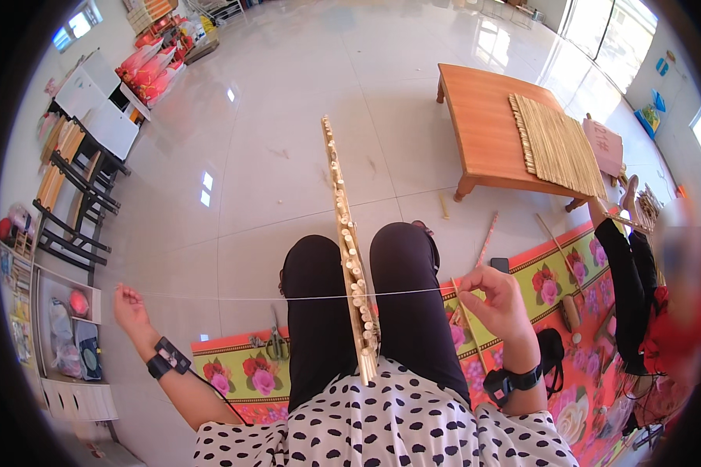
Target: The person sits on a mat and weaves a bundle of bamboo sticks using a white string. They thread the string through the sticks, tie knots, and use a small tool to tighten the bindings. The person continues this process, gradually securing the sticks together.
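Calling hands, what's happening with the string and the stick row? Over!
Left hand and right hand each pinching one end of the thin string, pulled taut. String crosses the row of bamboo sticks lying between the knees. Nothing blocking.

A home craft workshop is shown: a wide glossy tiled floor (288, 140) is spread with a flowered mat (241, 373). A finished bamboo-slat mat (557, 148) is laid on a low wooden table (483, 124), and folded chairs (74, 202) are kept along the wall.

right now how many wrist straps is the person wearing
2: one black wrist strap on the left arm stretched out to the side, one on the right arm near the lap. Nothing suggests more are hidden.
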The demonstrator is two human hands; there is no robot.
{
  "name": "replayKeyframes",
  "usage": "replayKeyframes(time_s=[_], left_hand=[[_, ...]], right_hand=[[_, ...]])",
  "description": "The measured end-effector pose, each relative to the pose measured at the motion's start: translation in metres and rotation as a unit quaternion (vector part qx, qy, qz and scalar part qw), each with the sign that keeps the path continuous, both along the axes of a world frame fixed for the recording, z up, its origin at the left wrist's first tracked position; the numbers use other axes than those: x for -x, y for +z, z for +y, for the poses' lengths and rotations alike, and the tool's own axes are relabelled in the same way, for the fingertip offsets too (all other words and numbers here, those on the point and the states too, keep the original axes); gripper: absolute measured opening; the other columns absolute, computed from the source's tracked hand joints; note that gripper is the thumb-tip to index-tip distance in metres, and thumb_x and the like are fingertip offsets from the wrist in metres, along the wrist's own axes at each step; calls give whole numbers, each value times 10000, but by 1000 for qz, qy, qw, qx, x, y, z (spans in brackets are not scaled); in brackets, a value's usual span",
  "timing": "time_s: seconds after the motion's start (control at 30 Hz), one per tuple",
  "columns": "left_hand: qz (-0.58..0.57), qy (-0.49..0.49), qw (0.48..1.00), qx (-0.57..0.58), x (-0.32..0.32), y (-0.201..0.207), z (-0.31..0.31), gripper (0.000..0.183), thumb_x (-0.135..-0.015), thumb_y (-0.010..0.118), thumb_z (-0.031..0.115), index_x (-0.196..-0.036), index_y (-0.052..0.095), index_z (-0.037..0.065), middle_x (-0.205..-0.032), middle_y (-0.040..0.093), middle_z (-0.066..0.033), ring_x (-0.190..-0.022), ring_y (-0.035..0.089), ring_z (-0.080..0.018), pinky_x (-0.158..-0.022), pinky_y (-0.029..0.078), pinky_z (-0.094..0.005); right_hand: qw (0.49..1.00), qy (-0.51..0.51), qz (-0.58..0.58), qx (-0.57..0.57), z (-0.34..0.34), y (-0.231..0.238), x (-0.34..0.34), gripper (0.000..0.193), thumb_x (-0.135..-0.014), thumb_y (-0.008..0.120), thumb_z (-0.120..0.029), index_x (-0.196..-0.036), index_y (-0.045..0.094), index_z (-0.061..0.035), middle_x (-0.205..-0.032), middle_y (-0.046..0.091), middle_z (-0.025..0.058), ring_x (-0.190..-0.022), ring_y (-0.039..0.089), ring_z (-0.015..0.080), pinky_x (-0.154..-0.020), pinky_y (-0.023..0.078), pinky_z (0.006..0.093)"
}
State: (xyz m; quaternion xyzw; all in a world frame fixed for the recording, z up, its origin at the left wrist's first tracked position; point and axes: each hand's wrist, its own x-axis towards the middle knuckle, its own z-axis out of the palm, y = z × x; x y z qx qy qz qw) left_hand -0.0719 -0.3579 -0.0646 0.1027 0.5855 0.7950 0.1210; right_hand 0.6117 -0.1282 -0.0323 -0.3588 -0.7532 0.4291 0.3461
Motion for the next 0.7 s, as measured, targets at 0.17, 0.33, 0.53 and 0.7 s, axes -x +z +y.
replayKeyframes(time_s=[0.17, 0.33, 0.53, 0.7], left_hand=[[457, 102, 686, 557, -48, 3, 22, 390, -844, 603, 13, -1230, 562, 46, -1204, 541, -153, -1133, 492, -276, -965, 385, -363], [488, -214, 821, 207, -265, 112, 123, 393, -805, 568, -74, -1190, 604, -8, -1240, 605, -108, -1192, 543, -214, -1045, 375, -317], [393, -705, 590, 5, -404, 119, 171, 487, -814, 571, -60, -1294, 523, 8, -1091, 626, -214, -929, 636, -337, -778, 506, -372], [453, -658, 601, 38, -405, 109, 190, 160, -851, 656, 69, -1004, 655, 21, -787, 628, -84, -663, 611, -242, -617, 479, -319]], right_hand=[[977, 75, -4, -198, -15, 26, 25, 136, -712, 719, 43, -813, 644, -7, -835, 632, 98, -825, 650, 279, -749, 544, 342], [932, 150, 12, -331, -24, 42, 43, 175, -681, 729, 36, -830, 648, -8, -866, 622, 97, -872, 650, 296, -746, 559, 361], [911, 158, 30, -379, -30, 64, 60, 215, -633, 729, 34, -831, 655, -8, -853, 632, 93, -837, 653, 293, -727, 568, 359], [931, 113, 50, -343, -32, 65, 51, 212, -618, 731, 46, -807, 664, -23, -799, 636, 81, -801, 671, 274, -688, 571, 354]])
